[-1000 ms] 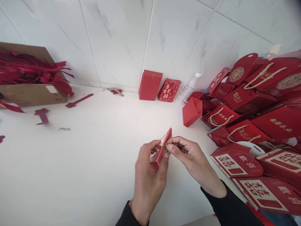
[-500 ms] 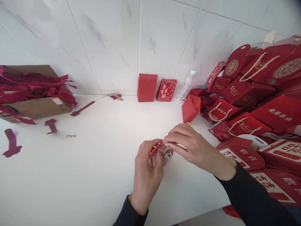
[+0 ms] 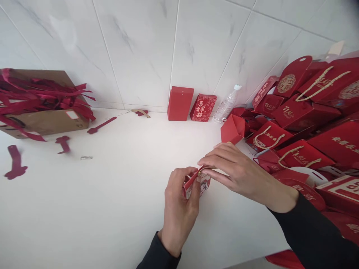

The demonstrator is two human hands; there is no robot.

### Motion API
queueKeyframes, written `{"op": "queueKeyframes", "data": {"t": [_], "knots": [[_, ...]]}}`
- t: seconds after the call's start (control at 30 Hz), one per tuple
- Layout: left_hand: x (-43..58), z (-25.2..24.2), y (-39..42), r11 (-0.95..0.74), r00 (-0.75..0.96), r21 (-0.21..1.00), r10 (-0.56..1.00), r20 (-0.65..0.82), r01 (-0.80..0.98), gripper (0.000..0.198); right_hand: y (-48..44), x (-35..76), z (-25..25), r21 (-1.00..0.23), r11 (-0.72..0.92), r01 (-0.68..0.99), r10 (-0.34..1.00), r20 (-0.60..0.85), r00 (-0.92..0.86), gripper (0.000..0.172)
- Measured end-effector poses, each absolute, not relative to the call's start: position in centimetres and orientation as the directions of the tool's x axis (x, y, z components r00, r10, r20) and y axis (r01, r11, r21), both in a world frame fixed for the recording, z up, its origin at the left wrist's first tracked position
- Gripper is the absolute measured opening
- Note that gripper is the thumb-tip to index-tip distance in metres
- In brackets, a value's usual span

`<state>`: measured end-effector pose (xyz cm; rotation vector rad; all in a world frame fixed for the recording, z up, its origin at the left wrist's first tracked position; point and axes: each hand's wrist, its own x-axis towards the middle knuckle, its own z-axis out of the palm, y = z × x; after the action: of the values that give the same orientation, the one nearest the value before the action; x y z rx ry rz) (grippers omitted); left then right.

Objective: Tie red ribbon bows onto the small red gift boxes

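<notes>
A small red paper box (image 3: 196, 183) with a white patterned side is held just above the white tabletop (image 3: 112, 194). My left hand (image 3: 179, 209) grips it from below and behind, fingers curled round it. My right hand (image 3: 235, 172) comes in from the right, its fingers pinched together on the box's top edge, where a small gold dot shows. Both wrists wear dark sleeves.
A heap of red gift bags (image 3: 305, 127) with cord handles fills the right side. A cardboard box of dark red ribbons (image 3: 39, 108) sits at the left, with loose red tags (image 3: 15, 164) nearby. Two red boxes (image 3: 179, 103) and a plastic bottle (image 3: 226, 104) stand against the tiled wall.
The small box went from held upright in the air to lower, near the tabletop. My right hand moved over its top edge, and the view shifted slightly.
</notes>
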<state>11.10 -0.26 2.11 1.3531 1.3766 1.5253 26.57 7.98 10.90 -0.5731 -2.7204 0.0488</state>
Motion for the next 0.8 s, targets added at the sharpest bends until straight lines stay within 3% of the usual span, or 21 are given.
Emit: {"op": "queueKeyframes", "data": {"t": [0.2, 0.37, 0.5, 0.63, 0.8], "knots": [[11.3, 2.0, -0.3, -0.234, -0.234, 0.962, 0.936, 0.262, 0.141, 0.016, 8.0, 27.2, 10.9, -0.13, 0.894, 0.429, 0.446, 0.346, -0.825, 0.008], [11.4, 1.8, -0.4, -0.216, -0.247, 0.971, 0.94, 0.234, 0.101, 0.014, 7.4, 27.9, 9.3, -0.025, 0.744, 0.668, 0.571, 0.543, -0.615, 0.008], [11.6, 1.7, -0.5, -0.204, -0.237, 0.978, 0.949, 0.21, 0.048, 0.013, 6.8, 27.8, 8.1, -0.002, 0.628, 0.778, 0.56, 0.695, -0.451, 0.013], [12.2, 1.8, -0.6, -0.135, -0.299, 0.991, 0.946, 0.124, -0.018, 0.016, 6.3, 27.3, 8.0, -0.124, 0.698, 0.706, 0.568, 0.696, -0.439, 0.025], [12.5, 2.0, -0.6, -0.157, -0.316, 0.987, 0.939, 0.139, -0.033, 0.016, 5.6, 26.7, 8.7, -0.419, 0.677, 0.605, 0.707, 0.597, -0.379, 0.022]]}}
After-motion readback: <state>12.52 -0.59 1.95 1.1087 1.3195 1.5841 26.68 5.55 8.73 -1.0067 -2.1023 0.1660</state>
